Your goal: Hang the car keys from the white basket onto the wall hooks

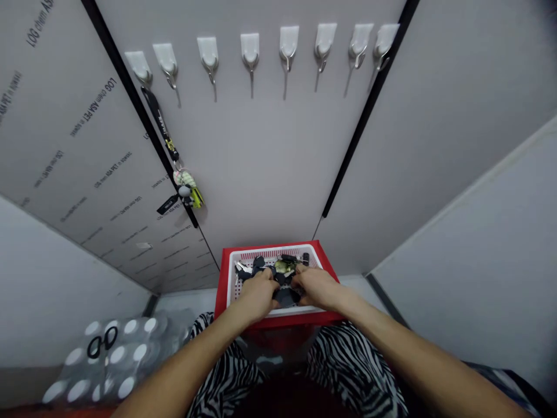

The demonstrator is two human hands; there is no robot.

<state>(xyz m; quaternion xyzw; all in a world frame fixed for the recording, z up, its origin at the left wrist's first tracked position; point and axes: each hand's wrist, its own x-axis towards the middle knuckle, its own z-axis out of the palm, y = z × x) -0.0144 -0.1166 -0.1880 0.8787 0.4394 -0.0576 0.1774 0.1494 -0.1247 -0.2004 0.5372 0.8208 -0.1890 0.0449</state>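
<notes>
A: Where is the pile of dark trinkets (287, 298)?
B: Inside the white basket (296, 311), low in the middle of the frame. The raised walls seem to be there to keep loose pieces together.

A: And the hands?
B: Both reach into it. The left hand (260, 292) curls down over the near left part of the pile; the right hand (317, 285) comes in from the right, beside a yellowish-green piece (282, 266). The fingertips are buried and the pieces blur together, so I can't tell whether either hand grips something or only touches.

A: What holds the basket up?
B: A red stand (221, 284) just in front of the knees, probably for easy reach. The basket looks like hard plastic with rows of small holes; the trinkets are mostly flat and dark, with some shiny metal.

A: Farther out?
B: Zebra-striped trousers (361, 360) below, in soft cloth. Across the top, metal hooks (250, 56) on white pads line a smooth grey wall (270, 145). A keychain (185, 188) hangs by a black strap from the leftmost one. At lower left, black-handled scissors (94, 347) rest on white-capped bottles (117, 355), apparently bundled in clear film.
</notes>
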